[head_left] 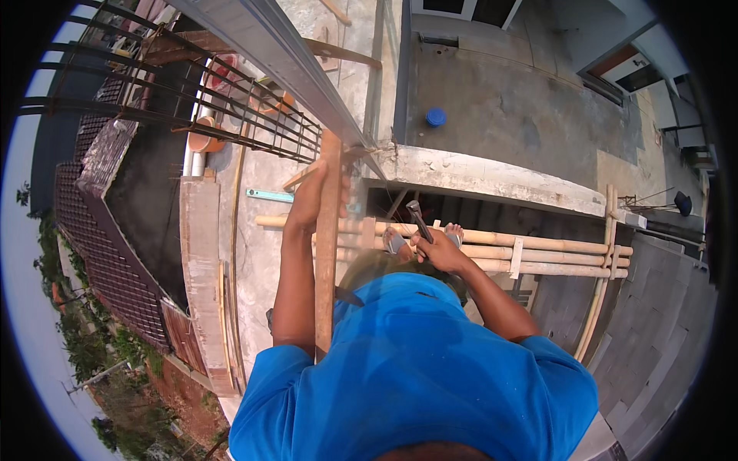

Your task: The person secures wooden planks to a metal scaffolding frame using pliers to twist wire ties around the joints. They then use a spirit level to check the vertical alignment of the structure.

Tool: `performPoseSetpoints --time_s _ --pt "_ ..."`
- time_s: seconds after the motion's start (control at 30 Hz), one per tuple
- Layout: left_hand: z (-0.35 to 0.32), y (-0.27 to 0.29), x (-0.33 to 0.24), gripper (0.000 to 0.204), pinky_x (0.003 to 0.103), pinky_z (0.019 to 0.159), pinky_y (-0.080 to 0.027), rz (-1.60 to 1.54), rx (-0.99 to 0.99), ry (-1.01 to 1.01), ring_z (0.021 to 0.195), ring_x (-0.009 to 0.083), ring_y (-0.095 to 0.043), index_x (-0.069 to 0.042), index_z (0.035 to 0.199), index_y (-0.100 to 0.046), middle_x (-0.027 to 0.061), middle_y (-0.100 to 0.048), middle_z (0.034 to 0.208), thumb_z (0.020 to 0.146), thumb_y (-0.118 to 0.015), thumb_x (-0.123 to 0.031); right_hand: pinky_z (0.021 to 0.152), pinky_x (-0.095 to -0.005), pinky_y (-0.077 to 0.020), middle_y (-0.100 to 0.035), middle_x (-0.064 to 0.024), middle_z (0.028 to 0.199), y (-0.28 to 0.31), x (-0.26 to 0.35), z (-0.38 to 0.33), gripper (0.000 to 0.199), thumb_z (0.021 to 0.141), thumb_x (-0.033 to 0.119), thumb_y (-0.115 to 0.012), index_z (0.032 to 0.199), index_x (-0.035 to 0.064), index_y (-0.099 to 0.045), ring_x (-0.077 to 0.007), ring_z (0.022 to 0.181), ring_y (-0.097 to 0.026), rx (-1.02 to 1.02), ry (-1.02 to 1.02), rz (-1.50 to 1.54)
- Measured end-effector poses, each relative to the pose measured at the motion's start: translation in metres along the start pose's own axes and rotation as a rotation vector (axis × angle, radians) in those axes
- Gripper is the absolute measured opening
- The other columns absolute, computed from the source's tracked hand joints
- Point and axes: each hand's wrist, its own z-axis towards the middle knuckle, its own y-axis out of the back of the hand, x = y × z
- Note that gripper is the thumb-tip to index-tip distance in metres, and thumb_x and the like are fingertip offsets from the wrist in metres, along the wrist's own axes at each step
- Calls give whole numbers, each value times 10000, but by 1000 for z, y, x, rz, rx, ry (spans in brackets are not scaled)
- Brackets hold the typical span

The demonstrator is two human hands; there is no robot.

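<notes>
Standing on a bamboo scaffold (538,253) high above the ground, the person steadies an upright wooden plank (328,246) with the left hand (311,192), whose fingers wrap closed around the plank's left edge near its upper end. The right hand (440,250) sits to the right of the plank and lower, fist closed around the handle of a hammer (419,219) whose metal head is lifted up and away from the body. The step in hand looks like fixing or tapping the plank into place against the concrete ledge (492,175) that runs just to the right of the plank's top. A hammer blow here would call for the left hand to hold the plank firm and keep its fingers out of the line of the strike, with steady footing on the poles. Counted: one plank, one hammer, about three long bamboo poles lying side by side under two feet, which show just right of the plank. Up and to the left of the plank lies one cage of steel bars (231,107), and far right of the plank's top sits one blue round lid (436,117) on the concrete floor.
</notes>
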Motion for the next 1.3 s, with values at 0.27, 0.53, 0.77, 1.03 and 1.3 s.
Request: performPoseSetpoints --time_s 0.27,0.53,0.77,1.03,1.3 --pt "35 20 21 581 290 775 -402 139 -453 -335 836 133 -534 -59 896 -655 21 -629 870 1140 -403 -522 540 -302 -427 -512 6 726 -43 6 68 211 1124 254 -562 1091 47 -590 -147 686 -551 28 -100 838" --pt "62 13 -9 428 355 963 -450 183 -330 -376 1009 172 -570 -7 1129 -654 72 -651 1089 1145 -482 -398 571 -323 -440 -455 16 743 -86 55 108 210 1114 258 -600 1091 50 -590 -152 713 -544 63 53 1132" --pt "94 20 -8 532 330 783 -461 282 -205 -46 849 153 -525 -30 1074 -641 32 -585 923 1075 -573 -558 614 -308 -443 -509 39 777 -101 76 133 148 1094 252 -605 1026 121 -585 -134 728 -548 215 59 1392" --pt "106 10 -25 503 297 821 -455 460 -14 -39 873 147 -536 -40 1132 -628 21 -578 901 1008 -699 -523 611 -311 -423 -460 54 718 -121 91 118 207 1128 305 -571 1037 118 -565 -128 700 -476 159 -21 1516" --pt "119 14 -21 580 359 954 -545 192 121 37 1027 209 -711 -17 1480 -553 139 -752 1085 1006 -746 -288 587 -302 -436 -470 28 725 -95 95 130 266 1127 277 -577 1168 14 -582 -120 703 -526 146 123 1222"
